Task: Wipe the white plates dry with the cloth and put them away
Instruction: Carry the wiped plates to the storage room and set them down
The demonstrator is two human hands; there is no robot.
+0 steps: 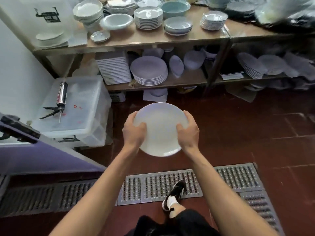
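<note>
While both hands, left (134, 129) and right (187, 129), grip plate (160, 128) at frame centre, no cloth visible; shelving onto stack (149, 70) remains.

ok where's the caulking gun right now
In the head view, the caulking gun lies on the lid of the clear plastic bin at the left, beside the lower shelf, well left of the plate.

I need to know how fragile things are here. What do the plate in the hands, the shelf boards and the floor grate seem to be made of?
The plate looks like glazed white ceramic or melamine: smooth, with a soft sheen; which one is unclear. The shelf boards look like bare, worn brown wood, matte. The floor grate looks like grey perforated metal, dull.
</note>
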